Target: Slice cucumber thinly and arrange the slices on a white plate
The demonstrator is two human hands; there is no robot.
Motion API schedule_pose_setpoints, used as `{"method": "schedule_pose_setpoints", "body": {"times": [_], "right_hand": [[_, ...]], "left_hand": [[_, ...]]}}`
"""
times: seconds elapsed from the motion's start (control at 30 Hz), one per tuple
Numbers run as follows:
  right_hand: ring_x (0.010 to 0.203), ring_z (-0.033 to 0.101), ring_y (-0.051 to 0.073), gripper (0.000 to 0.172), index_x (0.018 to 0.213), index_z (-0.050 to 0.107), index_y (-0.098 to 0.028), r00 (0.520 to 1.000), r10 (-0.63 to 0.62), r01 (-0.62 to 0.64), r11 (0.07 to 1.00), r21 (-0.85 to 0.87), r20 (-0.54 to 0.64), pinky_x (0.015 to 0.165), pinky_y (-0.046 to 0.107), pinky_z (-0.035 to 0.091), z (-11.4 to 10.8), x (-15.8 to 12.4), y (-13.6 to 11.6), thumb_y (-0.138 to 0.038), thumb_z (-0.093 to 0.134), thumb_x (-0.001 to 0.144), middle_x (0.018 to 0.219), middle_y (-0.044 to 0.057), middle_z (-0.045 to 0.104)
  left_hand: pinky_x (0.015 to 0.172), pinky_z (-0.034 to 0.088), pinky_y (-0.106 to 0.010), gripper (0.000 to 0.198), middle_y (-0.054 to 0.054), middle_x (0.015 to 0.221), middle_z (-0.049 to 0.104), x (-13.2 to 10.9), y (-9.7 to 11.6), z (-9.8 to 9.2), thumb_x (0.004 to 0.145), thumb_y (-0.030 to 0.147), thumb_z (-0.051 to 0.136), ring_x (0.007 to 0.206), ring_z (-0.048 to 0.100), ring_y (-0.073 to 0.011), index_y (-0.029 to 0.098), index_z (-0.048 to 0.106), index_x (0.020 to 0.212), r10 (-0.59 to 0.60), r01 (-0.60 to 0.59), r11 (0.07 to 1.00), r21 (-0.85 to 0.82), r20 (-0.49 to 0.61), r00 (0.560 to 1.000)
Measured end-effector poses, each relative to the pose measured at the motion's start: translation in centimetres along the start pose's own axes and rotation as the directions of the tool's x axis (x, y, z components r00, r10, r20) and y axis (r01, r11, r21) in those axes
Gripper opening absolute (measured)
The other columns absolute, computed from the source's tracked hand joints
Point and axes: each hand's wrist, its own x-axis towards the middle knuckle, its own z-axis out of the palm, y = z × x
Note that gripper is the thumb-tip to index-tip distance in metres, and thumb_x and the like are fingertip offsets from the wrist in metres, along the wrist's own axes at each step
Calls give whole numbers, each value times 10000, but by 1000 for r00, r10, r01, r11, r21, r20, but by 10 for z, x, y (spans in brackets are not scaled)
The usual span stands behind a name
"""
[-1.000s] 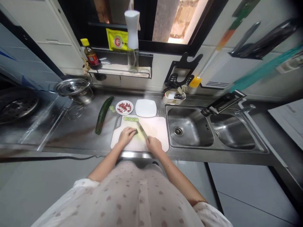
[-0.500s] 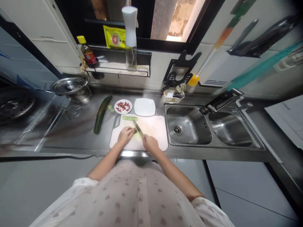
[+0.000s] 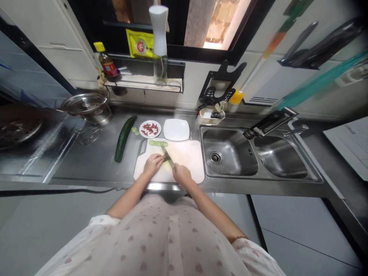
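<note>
My right hand [image 3: 182,174] is closed round the handle of a knife [image 3: 169,156], its blade slanting up and left over the white cutting board [image 3: 191,159]. Close against the blade, the fingertips of my left hand [image 3: 153,165] pinch a small dark-green cucumber piece [image 3: 166,157], mostly covered by fingers and knife. A row of overlapping cucumber slices [image 3: 158,143] lies along the board's far edge. Left of the board rests a long whole cucumber [image 3: 125,138], with a few loose slices [image 3: 135,131] beside it.
Behind the board stand a plate of chopped red bits [image 3: 150,137] and a white square plate [image 3: 176,129]. To the right is a double sink [image 3: 230,151] with a black faucet [image 3: 268,122]. A lidded steel pot [image 3: 97,114] and wire stand [image 3: 88,135] sit at the left.
The knife blade has shifted very slightly left, nearer my left fingertips. Both hands keep almost the same place, and the board and plates have not moved.
</note>
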Motion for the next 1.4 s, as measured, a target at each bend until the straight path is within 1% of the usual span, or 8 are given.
{"method": "schedule_pose_setpoints", "body": {"times": [0.3, 0.53, 0.77, 0.9, 1.0, 1.2, 1.4], "right_hand": [[958, 632, 210, 304, 1108, 589, -140, 1000, 4, -5, 999, 44, 18, 771, 268, 443, -4, 7, -5, -218, 344, 946, 1027, 137, 673], [973, 635, 216, 314, 1124, 596, -116, 999, -31, 31, 997, 69, -10, 795, 270, 450, -9, 21, -14, -191, 351, 943, 1051, 148, 673], [981, 635, 216, 328, 1141, 596, -110, 999, -27, 29, 995, 91, -20, 799, 270, 451, -9, 27, -16, -208, 350, 948, 1063, 156, 672], [984, 633, 214, 334, 1154, 591, -112, 999, -35, 36, 995, 91, -13, 803, 265, 444, -7, 23, -14, -229, 345, 961, 1055, 154, 674], [981, 631, 212, 315, 1135, 598, -119, 1000, -28, 28, 996, 79, 4, 792, 260, 440, -5, 15, -9, -199, 361, 945, 1053, 147, 675], [928, 641, 220, 281, 1048, 622, -116, 996, -8, 5, 1000, 31, 88, 750, 273, 438, -3, -5, 3, -191, 379, 930, 1002, 158, 678], [942, 638, 213, 267, 1055, 615, -121, 997, -6, 3, 999, 34, 74, 753, 269, 441, -2, -3, 1, -189, 387, 934, 1018, 147, 674]], "left_hand": [[845, 468, -329, 286, -75, 1010, 658, 0, 1, -1, 927, 326, 470, 932, 576, -189, 234, 700, 1069, 6, -6, 1000, -14, -7, 1000], [848, 469, -339, 283, -74, 1009, 661, 0, -1, 1, 920, 304, 480, 935, 569, -188, 239, 693, 1096, 4, -4, 1000, -5, 7, 1000], [870, 464, -329, 300, -71, 1026, 660, -1, 4, -3, 920, 323, 475, 948, 567, -187, 229, 682, 1116, 22, -22, 1000, -7, 0, 1000], [882, 460, -335, 295, -69, 1027, 659, -2, 5, -3, 918, 327, 479, 959, 569, -191, 232, 683, 1110, 21, -21, 1000, -7, -4, 1000], [888, 460, -340, 295, -72, 1039, 659, -2, 4, -2, 920, 332, 478, 969, 568, -195, 229, 685, 1102, 19, -19, 1000, -7, -8, 1000], [888, 465, -342, 287, -66, 1027, 662, -1, 5, -3, 918, 327, 483, 963, 571, -194, 235, 686, 1100, -1, 1, 1000, -21, -5, 1000], [858, 476, -332, 277, -65, 1007, 666, -1, 2, 0, 914, 306, 495, 936, 576, -189, 219, 684, 1097, 50, -50, 999, 0, -42, 998]]}}
